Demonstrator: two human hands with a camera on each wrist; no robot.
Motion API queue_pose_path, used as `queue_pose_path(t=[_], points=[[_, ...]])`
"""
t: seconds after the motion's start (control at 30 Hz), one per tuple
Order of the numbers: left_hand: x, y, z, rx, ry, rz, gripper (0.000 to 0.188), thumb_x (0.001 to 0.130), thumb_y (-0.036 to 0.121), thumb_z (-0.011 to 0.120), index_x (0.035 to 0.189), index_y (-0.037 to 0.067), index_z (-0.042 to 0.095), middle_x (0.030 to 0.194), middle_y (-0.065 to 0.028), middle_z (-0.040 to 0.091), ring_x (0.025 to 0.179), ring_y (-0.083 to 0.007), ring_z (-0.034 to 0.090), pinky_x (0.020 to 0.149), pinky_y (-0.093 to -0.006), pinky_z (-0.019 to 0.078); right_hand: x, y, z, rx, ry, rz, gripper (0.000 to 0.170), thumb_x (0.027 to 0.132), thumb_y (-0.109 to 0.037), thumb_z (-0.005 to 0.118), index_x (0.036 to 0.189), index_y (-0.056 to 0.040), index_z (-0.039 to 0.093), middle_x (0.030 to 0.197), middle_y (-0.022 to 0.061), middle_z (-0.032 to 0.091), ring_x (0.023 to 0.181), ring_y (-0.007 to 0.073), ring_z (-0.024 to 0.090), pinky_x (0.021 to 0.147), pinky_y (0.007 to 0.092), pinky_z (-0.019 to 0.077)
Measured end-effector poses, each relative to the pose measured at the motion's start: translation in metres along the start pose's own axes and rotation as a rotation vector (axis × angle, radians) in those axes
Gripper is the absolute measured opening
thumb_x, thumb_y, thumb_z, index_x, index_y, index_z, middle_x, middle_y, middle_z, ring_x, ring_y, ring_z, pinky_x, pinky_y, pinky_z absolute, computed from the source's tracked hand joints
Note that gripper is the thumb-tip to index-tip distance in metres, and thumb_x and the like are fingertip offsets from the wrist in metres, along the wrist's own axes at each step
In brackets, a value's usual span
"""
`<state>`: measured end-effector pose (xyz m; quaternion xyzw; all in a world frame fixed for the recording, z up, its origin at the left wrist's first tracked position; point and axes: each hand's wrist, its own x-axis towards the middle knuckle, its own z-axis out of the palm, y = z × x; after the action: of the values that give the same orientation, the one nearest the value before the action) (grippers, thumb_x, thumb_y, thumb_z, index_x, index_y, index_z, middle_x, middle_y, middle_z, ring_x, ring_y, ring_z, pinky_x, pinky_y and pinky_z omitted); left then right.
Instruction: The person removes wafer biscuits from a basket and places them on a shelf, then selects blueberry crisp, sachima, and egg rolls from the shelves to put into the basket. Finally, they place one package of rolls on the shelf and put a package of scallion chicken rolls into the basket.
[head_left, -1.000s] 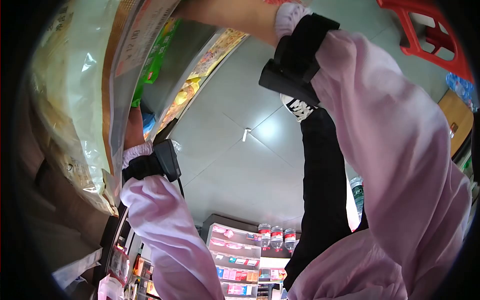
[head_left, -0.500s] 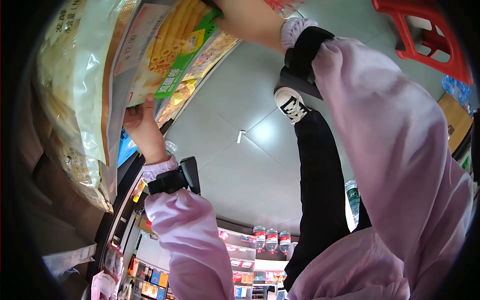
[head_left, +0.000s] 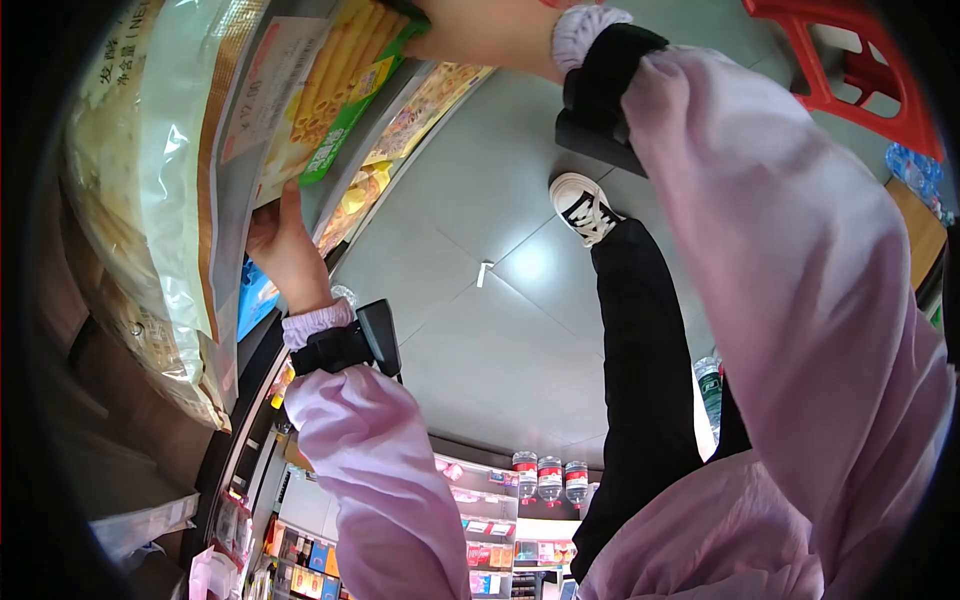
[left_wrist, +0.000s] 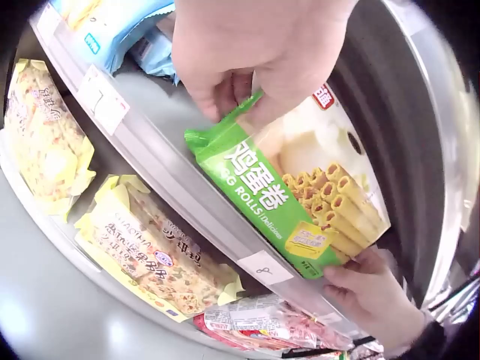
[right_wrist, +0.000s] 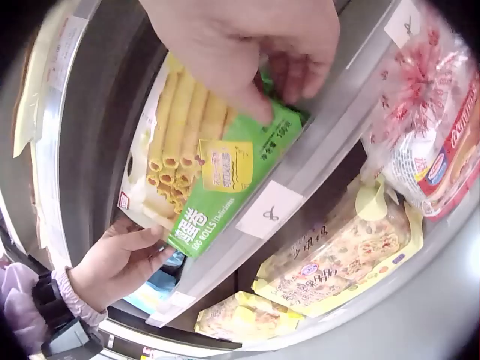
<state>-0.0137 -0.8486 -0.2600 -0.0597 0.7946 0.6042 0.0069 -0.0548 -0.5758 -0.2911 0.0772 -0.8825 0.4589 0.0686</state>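
Note:
A green-and-white packet of egg rolls [head_left: 340,85] is held at its two ends at the shelf front. My left hand [head_left: 290,258] pinches one end; in the left wrist view the thumb and fingertips grip the crimped green corner of the egg roll packet [left_wrist: 251,187]. At the opposite end my right hand [right_wrist: 255,52] pinches the packet, thumb on the front and fingers curled behind the edge. The packet's printed face, with pictured rolls, is turned outward. In the head view a large clear bag [head_left: 150,200] and a price label partly cover the packet.
Below, a lower shelf holds yellow snack packs [left_wrist: 157,255] and a red-printed bag [right_wrist: 427,112]. Blue packets [left_wrist: 124,30] lie beside my left hand. A shelf rail with price tags [right_wrist: 270,208] runs along the front. A red stool [head_left: 850,70] stands on the tiled floor.
My left hand has come out from behind the clear bag to the packet's near end. The packet's face swung up into view, then tilted back slightly. The right hand has stayed at the far end.

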Motion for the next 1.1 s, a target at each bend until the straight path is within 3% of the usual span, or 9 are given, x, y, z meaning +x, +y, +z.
queue_pose_path(t=[0.17, 0.27, 0.37, 0.47, 0.57, 0.77, 0.87, 0.97, 1.1], points=[[0.005, 0.011, -0.003, -0.133, -0.094, -0.143, 0.047, 0.08, 0.005, 0.062, 0.122, 0.001, 0.041, 0.123, -0.0072, 0.047, 0.112, -0.0158, 0.043, 0.097, -0.0304, 0.0319, 0.02, 0.007, -0.013, 0.019, 0.321, -0.331, 0.072, 0.06, -0.028, 0.072, 0.116, 0.0088, 0.045, 0.111, 0.0288, 0.048, 0.107, 0.0383, 0.044, 0.094, 0.0395, 0.0348], [0.014, 0.006, -0.004, -0.22, -0.148, -0.184, 0.049, 0.08, 0.006, 0.064, 0.123, 0.001, 0.042, 0.123, -0.0068, 0.046, 0.114, -0.0165, 0.042, 0.101, -0.0315, 0.0285, 0.036, 0.009, -0.005, 0.664, -0.084, -0.199, 0.076, 0.06, -0.031, 0.073, 0.118, 0.0077, 0.044, 0.114, 0.0276, 0.048, 0.108, 0.0371, 0.046, 0.092, 0.0371, 0.0361], [0.014, 0.006, 0.003, -0.26, -0.138, -0.198, 0.053, 0.08, 0.006, 0.064, 0.125, 0.0, 0.038, 0.125, -0.0073, 0.044, 0.114, -0.0174, 0.042, 0.101, -0.0315, 0.0278, 0.034, -0.021, -0.033, 0.251, -0.37, -0.039, 0.069, 0.058, -0.027, 0.075, 0.113, 0.0051, 0.05, 0.109, 0.0254, 0.053, 0.104, 0.0365, 0.049, 0.092, 0.0359, 0.0364], [0.012, 0.004, 0.001, -0.231, -0.127, -0.236, 0.054, 0.08, 0.005, 0.064, 0.125, -0.002, 0.037, 0.125, -0.0081, 0.043, 0.114, -0.0178, 0.042, 0.102, -0.0325, 0.0279, 0.027, -0.006, 0.001, 0.283, 0.053, -0.157, 0.061, 0.057, -0.026, 0.075, 0.106, 0.0036, 0.055, 0.1, 0.0239, 0.058, 0.098, 0.0353, 0.053, 0.087, 0.0347, 0.0396], [0.01, 0.001, -0.002, -0.213, -0.127, -0.195, 0.05, 0.08, 0.004, 0.063, 0.123, -0.002, 0.039, 0.124, -0.0086, 0.045, 0.114, -0.0174, 0.042, 0.102, -0.0325, 0.0286, 0.021, -0.009, 0.0, 0.297, -0.133, 0.05, 0.053, 0.056, -0.026, 0.075, 0.096, 0.0041, 0.059, 0.092, 0.0248, 0.059, 0.091, 0.0354, 0.056, 0.08, 0.0353, 0.043], [0.005, -0.001, -0.005, -0.205, -0.098, -0.197, 0.05, 0.08, 0.002, 0.062, 0.123, -0.002, 0.038, 0.124, -0.01, 0.044, 0.114, -0.0175, 0.042, 0.101, -0.0313, 0.0297, 0.017, -0.005, 0.015, 0.304, -0.092, 0.03, 0.045, 0.058, -0.024, 0.074, 0.089, 0.0056, 0.061, 0.089, 0.0265, 0.058, 0.084, 0.0366, 0.056, 0.075, 0.0373, 0.044], [-0.003, 0.004, 0.0, -0.197, -0.065, -0.205, 0.052, 0.08, 0.002, 0.062, 0.125, -0.001, 0.036, 0.124, -0.0103, 0.044, 0.114, -0.0178, 0.043, 0.101, -0.0314, 0.0308, 0.021, -0.003, 0.012, 0.375, -0.191, 0.039, 0.049, 0.058, -0.027, 0.074, 0.09, 0.0054, 0.06, 0.089, 0.0265, 0.059, 0.085, 0.0359, 0.057, 0.075, 0.0372, 0.0443], [-0.011, 0.003, 0.002, -0.18, -0.061, -0.213, 0.053, 0.08, 0.001, 0.061, 0.126, -0.001, 0.034, 0.125, -0.0102, 0.044, 0.114, -0.0181, 0.043, 0.1, -0.0313, 0.0314, 0.045, -0.004, 0.016, 0.273, -0.618, 0.191, 0.054, 0.066, -0.035, 0.072, 0.102, 0.003, 0.058, 0.103, 0.0152, 0.058, 0.096, 0.0248, 0.056, 0.08, 0.0332, 0.0457], [-0.014, 0.002, 0.006, -0.209, -0.051, -0.211, 0.052, 0.081, 0.001, 0.06, 0.126, -0.001, 0.033, 0.126, -0.0106, 0.042, 0.114, -0.0182, 0.043, 0.101, -0.0315, 0.031, 0.042, -0.001, 0.011, 0.286, -0.553, 0.202, 0.06, 0.062, -0.035, 0.074, 0.105, 0.0033, 0.057, 0.101, 0.0156, 0.06, 0.094, 0.0257, 0.058, 0.083, 0.0324, 0.0454]])
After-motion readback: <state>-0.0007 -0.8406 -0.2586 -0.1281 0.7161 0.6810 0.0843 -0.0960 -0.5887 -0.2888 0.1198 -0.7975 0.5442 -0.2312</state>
